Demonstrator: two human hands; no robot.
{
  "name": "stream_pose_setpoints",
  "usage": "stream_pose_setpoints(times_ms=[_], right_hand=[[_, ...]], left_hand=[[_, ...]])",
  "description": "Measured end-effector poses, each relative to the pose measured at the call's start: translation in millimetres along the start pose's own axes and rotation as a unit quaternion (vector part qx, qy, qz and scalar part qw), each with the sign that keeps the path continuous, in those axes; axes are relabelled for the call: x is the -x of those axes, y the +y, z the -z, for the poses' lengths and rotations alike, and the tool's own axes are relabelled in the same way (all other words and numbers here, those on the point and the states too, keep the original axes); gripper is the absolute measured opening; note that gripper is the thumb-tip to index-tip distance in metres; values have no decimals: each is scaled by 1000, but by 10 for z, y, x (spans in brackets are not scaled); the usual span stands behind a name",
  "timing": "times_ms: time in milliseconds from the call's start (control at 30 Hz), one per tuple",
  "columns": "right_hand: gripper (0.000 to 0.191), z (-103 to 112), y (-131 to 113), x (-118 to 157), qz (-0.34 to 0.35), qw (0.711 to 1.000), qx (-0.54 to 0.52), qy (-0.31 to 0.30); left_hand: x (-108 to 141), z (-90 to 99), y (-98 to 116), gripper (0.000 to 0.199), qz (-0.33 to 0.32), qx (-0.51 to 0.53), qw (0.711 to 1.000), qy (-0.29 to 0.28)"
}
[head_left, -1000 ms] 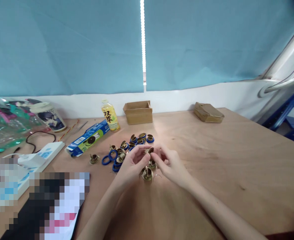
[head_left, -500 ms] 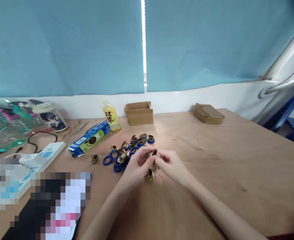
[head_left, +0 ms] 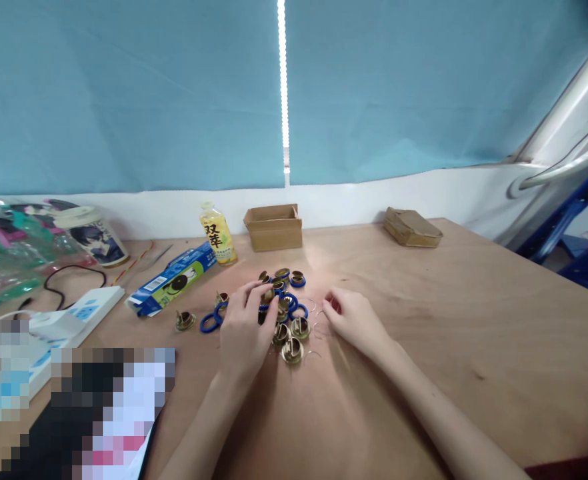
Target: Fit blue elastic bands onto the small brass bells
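My left hand (head_left: 247,323) is over the left side of a pile of brass, cup-like fittings (head_left: 293,350), fingers curved and thumb apart. It covers part of the pile, and I see nothing clearly gripped in it. Several of the fittings carry blue rings; a loose blue ring (head_left: 209,323) lies left of my left hand. To the right of the pile, my right hand (head_left: 357,320) is closed with thumb and fingertips together; what they hold, if anything, is too small to make out. Thin wire rings (head_left: 318,329) lie between that hand and the fittings.
A single brass fitting (head_left: 185,321) sits apart at left. Behind are a blue-green carton (head_left: 174,280), a yellow drink bottle (head_left: 218,233), an open cardboard box (head_left: 275,233) and a flattened brown box (head_left: 411,228). A power strip (head_left: 87,320), cup (head_left: 97,240) and blurred-out dark item (head_left: 74,407) occupy the left.
Both hands were together around a brass fitting; they have now parted. My left hand moved left over the pile, my right hand right. Brass fittings between them are now uncovered.
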State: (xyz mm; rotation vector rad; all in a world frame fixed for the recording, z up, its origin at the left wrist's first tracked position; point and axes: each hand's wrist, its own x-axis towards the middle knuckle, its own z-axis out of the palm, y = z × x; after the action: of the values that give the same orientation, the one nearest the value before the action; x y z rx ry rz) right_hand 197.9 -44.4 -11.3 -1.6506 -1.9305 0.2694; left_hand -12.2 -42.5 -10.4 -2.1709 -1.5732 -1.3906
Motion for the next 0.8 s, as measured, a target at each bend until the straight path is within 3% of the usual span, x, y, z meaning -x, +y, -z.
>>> stream_pose_setpoints(times_ms=[267, 533, 800], right_hand=[[15, -84, 0, 14, -8, 1000, -5, -14], [16, -136, -3, -28, 29, 998, -41, 34], [24, -499, 149, -473, 74, 995, -59, 27]], left_hand=[[27, -31, -60, 24, 27, -72, 995, -59], [64, -127, -97, 45, 55, -115, 988, -88], [36, -158, -175, 41, 34, -75, 989, -124]])
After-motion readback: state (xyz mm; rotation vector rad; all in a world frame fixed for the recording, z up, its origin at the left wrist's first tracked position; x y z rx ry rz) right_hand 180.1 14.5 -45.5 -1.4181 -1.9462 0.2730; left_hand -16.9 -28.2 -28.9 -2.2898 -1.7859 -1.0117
